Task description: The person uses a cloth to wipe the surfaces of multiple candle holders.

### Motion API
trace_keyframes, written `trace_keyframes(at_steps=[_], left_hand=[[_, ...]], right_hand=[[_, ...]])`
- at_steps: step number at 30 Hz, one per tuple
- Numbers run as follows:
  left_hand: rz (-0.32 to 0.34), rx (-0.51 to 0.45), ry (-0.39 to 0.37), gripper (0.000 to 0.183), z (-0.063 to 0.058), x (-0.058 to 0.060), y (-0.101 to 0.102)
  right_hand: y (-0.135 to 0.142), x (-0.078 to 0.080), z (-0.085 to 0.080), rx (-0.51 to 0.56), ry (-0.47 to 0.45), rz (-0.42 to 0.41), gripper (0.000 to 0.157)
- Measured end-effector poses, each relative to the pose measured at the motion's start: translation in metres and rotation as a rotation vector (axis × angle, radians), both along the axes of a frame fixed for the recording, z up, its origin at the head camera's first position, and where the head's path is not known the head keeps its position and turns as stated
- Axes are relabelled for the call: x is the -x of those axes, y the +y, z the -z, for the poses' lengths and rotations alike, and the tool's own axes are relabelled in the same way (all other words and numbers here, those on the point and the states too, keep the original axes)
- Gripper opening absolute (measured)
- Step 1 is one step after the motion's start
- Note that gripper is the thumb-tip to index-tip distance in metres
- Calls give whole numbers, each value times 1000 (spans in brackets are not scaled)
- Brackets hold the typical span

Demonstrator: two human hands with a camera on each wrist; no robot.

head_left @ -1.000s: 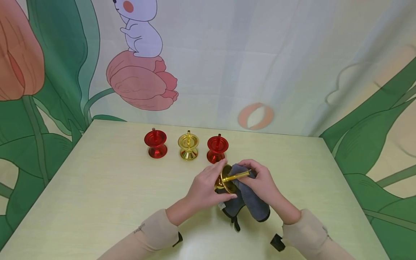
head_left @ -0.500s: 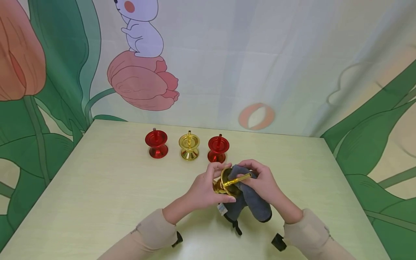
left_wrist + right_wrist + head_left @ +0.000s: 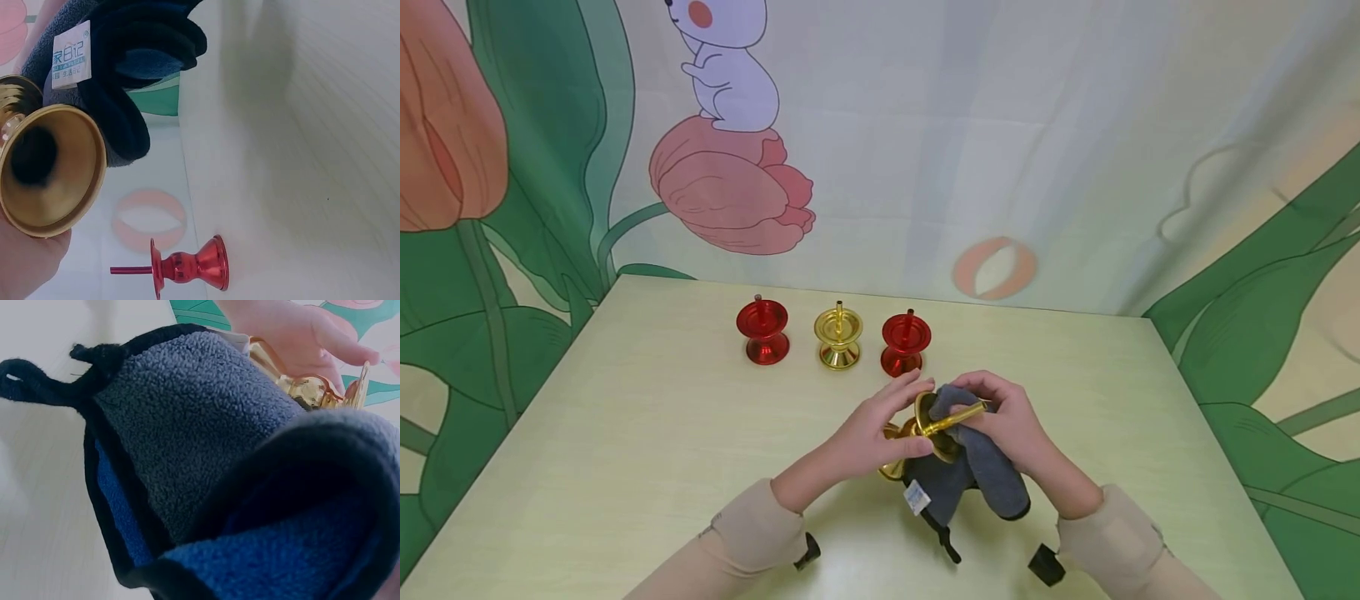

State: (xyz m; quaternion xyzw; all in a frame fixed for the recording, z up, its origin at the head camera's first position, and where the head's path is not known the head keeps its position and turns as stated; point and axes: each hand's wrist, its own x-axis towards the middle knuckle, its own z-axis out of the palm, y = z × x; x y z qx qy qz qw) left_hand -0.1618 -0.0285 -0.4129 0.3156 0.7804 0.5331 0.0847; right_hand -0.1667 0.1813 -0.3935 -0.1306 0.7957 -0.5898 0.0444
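Observation:
Over the front middle of the table, my left hand [image 3: 859, 437] holds a shiny gold candle holder [image 3: 958, 417], thumb on the near side and fingers on the far side. The holder is tipped over, its spike toward the right; its hollow base [image 3: 72, 187] faces the left wrist camera. My right hand [image 3: 1011, 421] pinches a grey-blue cloth [image 3: 1000, 483] with black edging against the inside of the holder's dish. The cloth [image 3: 200, 406] hangs down in folds, with a white label [image 3: 72, 55] and a black loop. Folds hide most of the right fingers in the right wrist view.
Along the back of the table [image 3: 662, 433] stand a red candle holder [image 3: 763, 333], a gold one [image 3: 838, 336] and another red one [image 3: 906, 343], all upright. The right-hand red one is just beyond my left fingertips. A printed curtain [image 3: 880, 167] hangs behind the table.
The gold candle holder has turned in my left hand, showing its base at the left, and shifted slightly toward me. My left fingers have changed their grip. The cloth stays in my right hand.

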Motion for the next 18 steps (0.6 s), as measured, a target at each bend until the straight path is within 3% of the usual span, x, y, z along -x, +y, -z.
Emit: trace_keyframes(at_steps=[4, 10, 18], left_hand=[[-8, -45, 9, 77, 3, 2, 1], [-41, -119, 13, 63, 4, 1, 2], [44, -82, 44, 66, 6, 5, -1]], right_hand=[[0, 0, -1, 20, -4, -3, 29], [2, 0, -1, 49, -33, -4, 30], [1, -1, 1, 62, -49, -18, 30]])
